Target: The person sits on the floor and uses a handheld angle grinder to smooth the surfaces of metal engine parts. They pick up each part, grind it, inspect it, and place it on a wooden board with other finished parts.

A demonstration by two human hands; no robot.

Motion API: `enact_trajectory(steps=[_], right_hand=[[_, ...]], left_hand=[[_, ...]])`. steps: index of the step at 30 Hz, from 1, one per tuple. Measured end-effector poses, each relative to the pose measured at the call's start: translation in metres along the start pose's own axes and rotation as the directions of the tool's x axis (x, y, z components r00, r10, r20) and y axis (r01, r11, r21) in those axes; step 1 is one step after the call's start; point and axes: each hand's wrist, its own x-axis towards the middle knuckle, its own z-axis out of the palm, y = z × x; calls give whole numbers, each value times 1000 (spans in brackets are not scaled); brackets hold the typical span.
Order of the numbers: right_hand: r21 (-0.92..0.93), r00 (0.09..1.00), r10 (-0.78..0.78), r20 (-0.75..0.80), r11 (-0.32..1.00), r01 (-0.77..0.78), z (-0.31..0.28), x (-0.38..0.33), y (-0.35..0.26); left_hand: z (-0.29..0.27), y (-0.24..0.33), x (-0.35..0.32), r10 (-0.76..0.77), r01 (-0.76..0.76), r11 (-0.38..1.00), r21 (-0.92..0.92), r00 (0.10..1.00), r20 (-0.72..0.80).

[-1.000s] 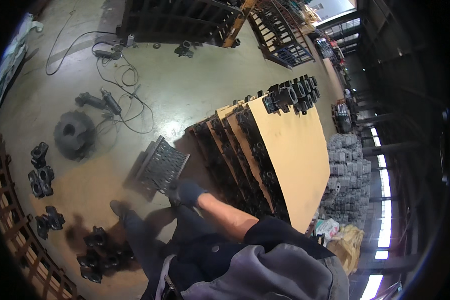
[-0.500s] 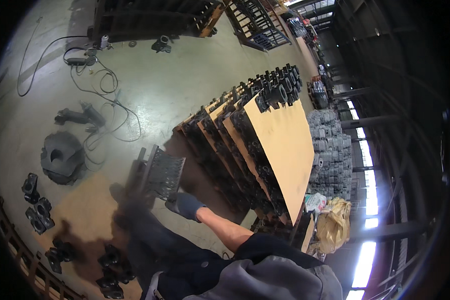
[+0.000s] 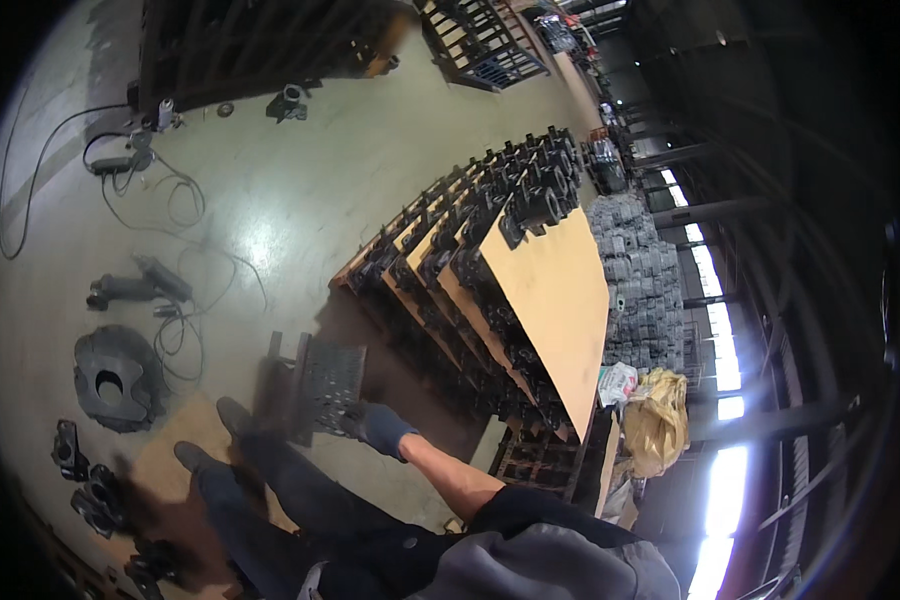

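My right hand (image 3: 382,430), in a dark blue-grey work glove, comes in from the lower right. Its fingers are curled at the lower corner of a dark slotted metal plate (image 3: 334,380) with an upright bar at one end. The fingertips are partly lost against the dark metal, but the hand appears closed on its edge. The plate is beside a tall layered stack of black castings separated by tan sheets (image 3: 550,300). Several black castings (image 3: 542,205) rest on the top sheet. My left hand does not appear. My legs and shoes (image 3: 192,457) reach toward the left.
Left lie a round dark casting (image 3: 120,380) with a centre hole, hand power tools (image 3: 135,285) and loose cables (image 3: 180,190). Smaller castings (image 3: 100,500) lie beside a tan floor sheet (image 3: 175,470). Beyond the stack are grey castings (image 3: 635,270) and a yellowish bag (image 3: 657,425). Metal racks (image 3: 480,45) stand beyond.
The view has shifted, so the stack and floor items sit farther left. Both shoes now show. My right hand remains at the slotted plate's lower corner.
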Motion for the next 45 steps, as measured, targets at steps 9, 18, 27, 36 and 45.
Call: enact_trajectory(steps=[9, 18, 27, 36, 45], right_hand=[[113, 984, 62, 168, 990, -82, 57, -8, -21], [214, 930, 47, 364, 968, -133, 36, 114, -37], [-18, 917, -115, 382, 991, 132, -11, 180, -137], [-180, 876, -164, 454, 946, 270, 54, 146, -222], [-372, 878, -245, 412, 834, 407, 87, 201, -220]], left_hand=[[-45, -7, -2, 11, -19, 994, -110, 998, -69], [43, -288, -253, -188, 243, 963, 119, 916, -355], [184, -94, -352, -651, 569, 598, -565, 756, 73], [188, -111, -331, -687, 506, 591, -629, 724, -62], [175, -242, -104, -560, 334, 823, -459, 608, -563]])
